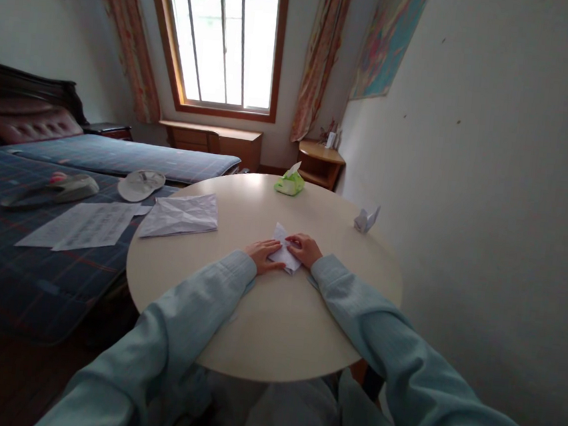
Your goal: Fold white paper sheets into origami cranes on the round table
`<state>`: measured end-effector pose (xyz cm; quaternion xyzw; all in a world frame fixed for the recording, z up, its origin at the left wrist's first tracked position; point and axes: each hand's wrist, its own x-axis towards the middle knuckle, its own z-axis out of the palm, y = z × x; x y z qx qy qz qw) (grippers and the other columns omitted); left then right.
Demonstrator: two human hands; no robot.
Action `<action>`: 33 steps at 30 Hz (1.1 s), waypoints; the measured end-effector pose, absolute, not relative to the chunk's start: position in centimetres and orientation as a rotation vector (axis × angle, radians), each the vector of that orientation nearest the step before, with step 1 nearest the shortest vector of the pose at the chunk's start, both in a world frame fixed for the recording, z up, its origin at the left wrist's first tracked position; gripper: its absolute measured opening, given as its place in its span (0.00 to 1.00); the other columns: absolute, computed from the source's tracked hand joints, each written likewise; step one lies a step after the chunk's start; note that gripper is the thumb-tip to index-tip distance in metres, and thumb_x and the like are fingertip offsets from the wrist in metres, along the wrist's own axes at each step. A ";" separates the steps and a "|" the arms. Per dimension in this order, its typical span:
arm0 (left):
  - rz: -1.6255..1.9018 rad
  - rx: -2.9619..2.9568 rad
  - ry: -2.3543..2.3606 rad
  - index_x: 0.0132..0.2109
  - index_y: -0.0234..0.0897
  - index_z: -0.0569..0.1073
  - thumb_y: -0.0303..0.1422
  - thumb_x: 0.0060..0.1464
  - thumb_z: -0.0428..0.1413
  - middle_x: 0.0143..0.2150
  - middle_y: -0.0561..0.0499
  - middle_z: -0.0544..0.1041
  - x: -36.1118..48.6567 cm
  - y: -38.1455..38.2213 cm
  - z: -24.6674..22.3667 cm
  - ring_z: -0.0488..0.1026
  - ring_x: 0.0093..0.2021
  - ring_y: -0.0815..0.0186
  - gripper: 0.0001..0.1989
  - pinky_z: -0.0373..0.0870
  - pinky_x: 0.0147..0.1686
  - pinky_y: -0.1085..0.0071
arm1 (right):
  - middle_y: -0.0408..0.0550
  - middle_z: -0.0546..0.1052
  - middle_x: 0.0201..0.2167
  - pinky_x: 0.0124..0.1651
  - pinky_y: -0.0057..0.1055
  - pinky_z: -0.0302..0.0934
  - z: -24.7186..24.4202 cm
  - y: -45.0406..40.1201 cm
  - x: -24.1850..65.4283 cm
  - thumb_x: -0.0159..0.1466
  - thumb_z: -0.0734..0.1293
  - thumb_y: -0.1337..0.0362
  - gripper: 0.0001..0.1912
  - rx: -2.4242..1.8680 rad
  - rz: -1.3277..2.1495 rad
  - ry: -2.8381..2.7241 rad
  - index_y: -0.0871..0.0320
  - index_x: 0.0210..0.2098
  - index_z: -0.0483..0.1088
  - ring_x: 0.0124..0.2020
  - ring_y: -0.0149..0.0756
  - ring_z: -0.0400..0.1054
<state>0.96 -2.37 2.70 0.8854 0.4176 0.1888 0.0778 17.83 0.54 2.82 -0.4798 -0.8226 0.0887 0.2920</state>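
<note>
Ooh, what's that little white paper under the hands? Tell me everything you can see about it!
The little white paper is folded small, looks thin and has creased layers. A pointed tip sticks out at its far end, away from the person. It sits near the middle of the round, pale table. The left hand rests on its left side, and the right hand touches its right side. The hands cover part of it, so its whole shape can't be seen.

Two hands showed: one left hand (264,256), one right hand (304,249). One round desk (277,333) carried three paper things: one small folded paper (287,257), one large creased paper (183,215), one upright paper shape (365,219); also one tissue pack (290,183). Beyond were one cap (140,186), one window (230,40), two curtains (321,62).
</note>
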 end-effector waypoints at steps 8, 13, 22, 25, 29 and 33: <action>0.541 2.691 1.237 0.50 0.29 0.60 0.53 0.41 0.42 0.51 0.43 0.61 0.8 -2.6 3.2 0.56 0.52 0.63 0.36 0.50 0.52 0.69 | 0.48 0.70 0.35 0.44 0.29 0.54 2.9 0.4 17.7 0.49 0.62 0.70 0.10 -1.240 0.221 -2.218 0.59 0.32 0.69 0.38 0.32 0.62; 0.546 2.720 1.233 0.50 0.28 0.60 0.55 0.35 0.45 0.51 0.42 0.60 0.8 -3.0 3.4 0.55 0.52 0.62 0.41 0.50 0.52 0.69 | 0.47 0.71 0.35 0.44 0.30 0.55 2.8 0.5 17.8 0.49 0.62 0.69 0.10 -1.230 0.207 -2.211 0.57 0.32 0.69 0.39 0.33 0.62; 0.573 2.714 1.232 0.50 0.29 0.60 0.52 0.36 0.48 0.51 0.42 0.61 0.9 -3.1 3.3 0.56 0.52 0.61 0.37 0.51 0.52 0.68 | 0.48 0.71 0.35 0.44 0.30 0.55 2.6 0.6 17.8 0.49 0.62 0.70 0.10 -1.216 0.217 -2.198 0.58 0.32 0.69 0.38 0.33 0.62; 0.580 2.670 1.234 0.50 0.31 0.59 0.47 0.38 0.50 0.51 0.43 0.60 0.9 -2.8 3.0 0.55 0.52 0.61 0.33 0.51 0.52 0.67 | 0.48 0.70 0.35 0.44 0.30 0.55 2.6 0.6 17.8 0.49 0.62 0.70 0.10 -1.223 0.217 -2.189 0.58 0.32 0.69 0.38 0.33 0.62; 0.613 2.578 1.282 0.50 0.31 0.60 0.39 0.43 0.48 0.51 0.45 0.61 1.0 -2.6 2.9 0.56 0.52 0.64 0.26 0.51 0.51 0.70 | 0.48 0.70 0.34 0.43 0.29 0.54 2.7 0.5 17.7 0.50 0.62 0.68 0.09 -1.209 0.226 -2.199 0.58 0.31 0.69 0.37 0.32 0.62; 0.628 2.477 1.458 0.45 0.40 0.66 0.39 0.49 0.42 0.45 0.51 0.68 0.7 -2.7 3.6 0.64 0.44 0.68 0.17 0.60 0.43 0.74 | 0.48 0.71 0.30 0.39 0.27 0.54 2.9 0.5 17.5 0.57 0.55 0.60 0.14 -1.163 0.288 -2.218 0.59 0.28 0.69 0.34 0.31 0.63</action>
